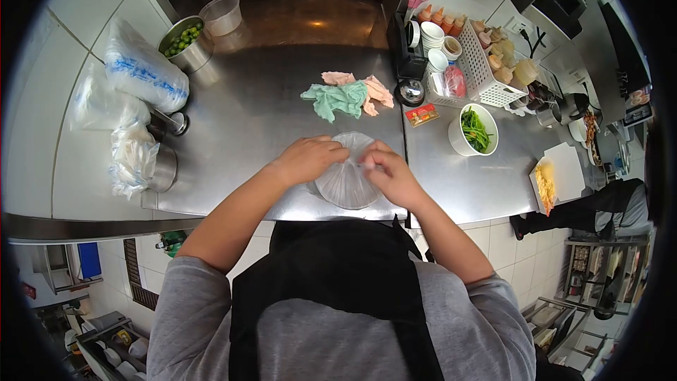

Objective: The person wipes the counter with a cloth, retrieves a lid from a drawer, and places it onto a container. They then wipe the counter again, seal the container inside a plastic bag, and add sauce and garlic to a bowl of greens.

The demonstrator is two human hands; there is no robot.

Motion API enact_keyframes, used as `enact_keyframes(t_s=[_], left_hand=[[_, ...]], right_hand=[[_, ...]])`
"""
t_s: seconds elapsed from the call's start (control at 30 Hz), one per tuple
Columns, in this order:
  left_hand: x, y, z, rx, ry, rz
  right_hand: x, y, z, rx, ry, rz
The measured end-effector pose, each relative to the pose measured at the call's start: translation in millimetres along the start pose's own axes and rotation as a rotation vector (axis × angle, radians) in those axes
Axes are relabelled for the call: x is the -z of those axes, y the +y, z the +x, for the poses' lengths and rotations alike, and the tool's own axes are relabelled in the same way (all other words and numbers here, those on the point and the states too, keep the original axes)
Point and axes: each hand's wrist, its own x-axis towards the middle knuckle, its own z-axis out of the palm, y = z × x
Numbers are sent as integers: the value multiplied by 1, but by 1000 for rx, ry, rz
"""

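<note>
Clear plastic bag (pixel 347 183) pinched by left hand (pixel 308 159) and right hand (pixel 391 176), fingers seemingly closed on it

The brushed stainless-steel counter (pixel 268 120) looks smooth and semi-glossy, with a warm glare near its far edge. A thin clear plastic bag (pixel 347 182) between both hands is glossy and crinkled. The green and peach cloths (pixel 345 95) look soft, matt and rumpled. A round steel bowl of limes (pixel 185 44) shines. The white bowl of greens (pixel 473 130) appears smooth and glazed. The white basket (pixel 486 70) is perforated matt plastic.
</note>
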Motion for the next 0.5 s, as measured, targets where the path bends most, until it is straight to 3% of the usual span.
enact_keyframes(t_s=[0.03, 0.07, 0.13, 0.17, 0.23, 0.33, 0.37, 0.43, 0.5], left_hand=[[0, 0, 0, 3, 5, 2], [0, -1, 0, 1, 5, 6], [1, -1, -3, 13, 16, 12], [2, -3, -3, 13, 15, 13], [3, -5, -1, 30, -92, 52], [4, -3, 0, 116, 1, -73], [5, -3, 3, 110, 3, -70], [8, 1, 5, 373, 4, -391], [3, 17, 9, 300, 112, -409]], right_hand=[[-12, 5, 10, -20, 34, 336], [-15, 17, 13, -16, 36, 336], [-20, 30, 19, -128, -22, 925], [-19, 37, 20, -127, -21, 926], [-14, 34, 21, -237, -29, 628], [-21, 34, 25, -257, 55, 394], [-21, 36, 26, -252, 60, 391], [-23, 41, 24, -264, 87, 458], [-33, 45, 25, -209, 129, 408]])
